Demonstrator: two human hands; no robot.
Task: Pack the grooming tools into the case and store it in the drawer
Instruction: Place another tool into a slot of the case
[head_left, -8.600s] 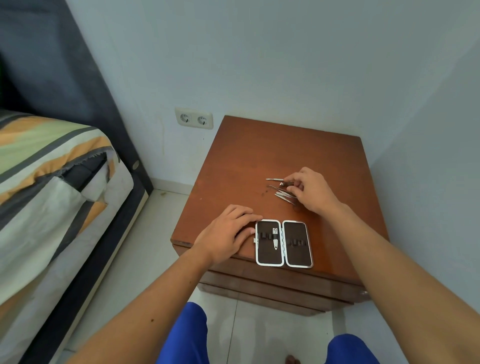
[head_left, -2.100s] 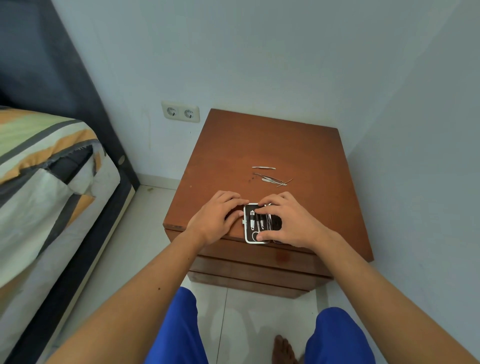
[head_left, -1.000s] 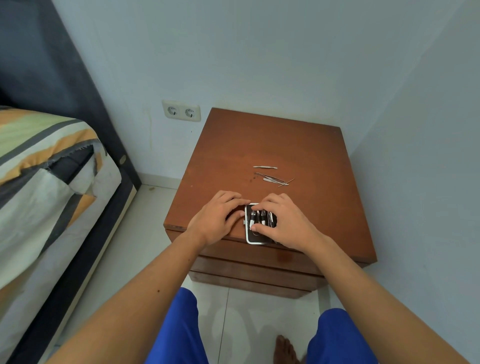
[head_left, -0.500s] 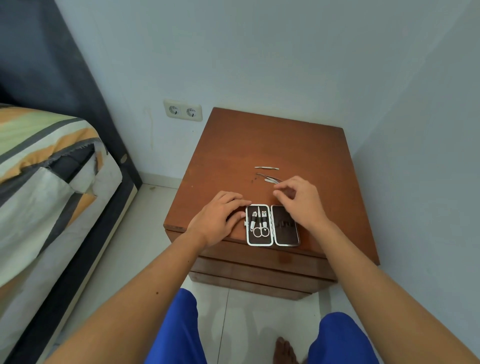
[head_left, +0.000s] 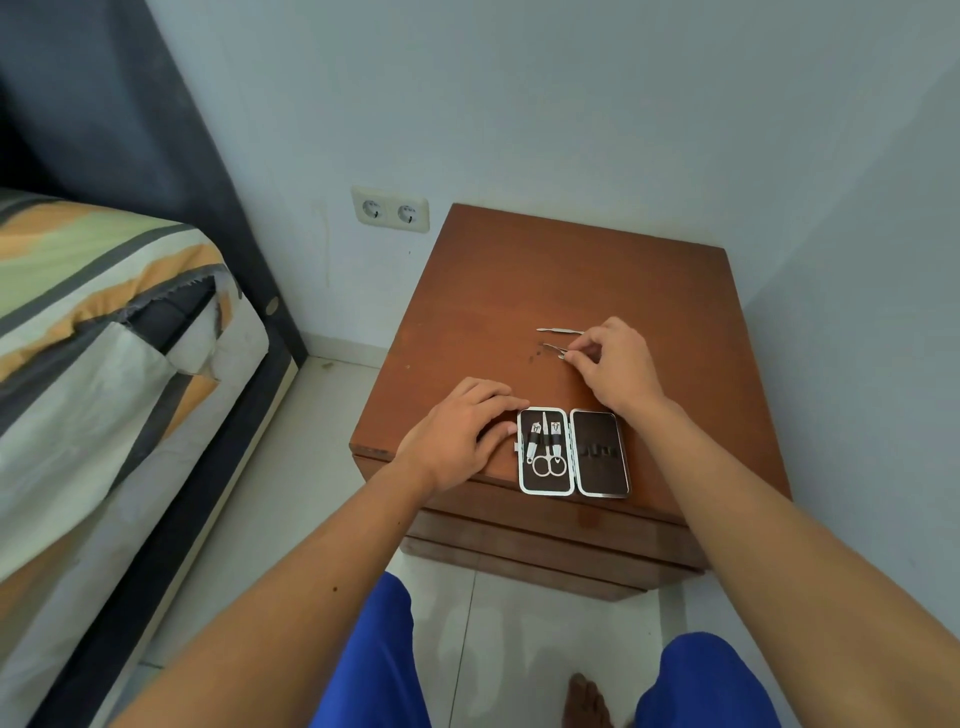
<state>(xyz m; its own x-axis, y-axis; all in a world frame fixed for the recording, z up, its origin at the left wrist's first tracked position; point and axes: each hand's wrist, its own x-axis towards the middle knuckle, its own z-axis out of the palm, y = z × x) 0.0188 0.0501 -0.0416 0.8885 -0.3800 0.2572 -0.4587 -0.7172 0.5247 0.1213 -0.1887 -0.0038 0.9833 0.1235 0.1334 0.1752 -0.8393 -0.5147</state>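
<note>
Open case (head_left: 573, 452) at near edge of nightstand (head_left: 571, 270), left half filled. Left hand (head_left: 457, 434) flat beside, fingers relaxed, empty. Right hand (head_left: 613, 364) pinching thin tool (head_left: 553, 349); another tool (head_left: 558, 330) beyond. Risks: slim steel slipping from pinch; case nudged off edge.

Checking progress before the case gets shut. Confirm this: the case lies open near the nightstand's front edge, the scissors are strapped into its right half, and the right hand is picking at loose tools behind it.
One error: the head view shows the scissors strapped into the left half of the case; the right half is empty. The rest holds: the case lies open near the nightstand front edge, and the right hand picks at loose tools behind it.
</note>
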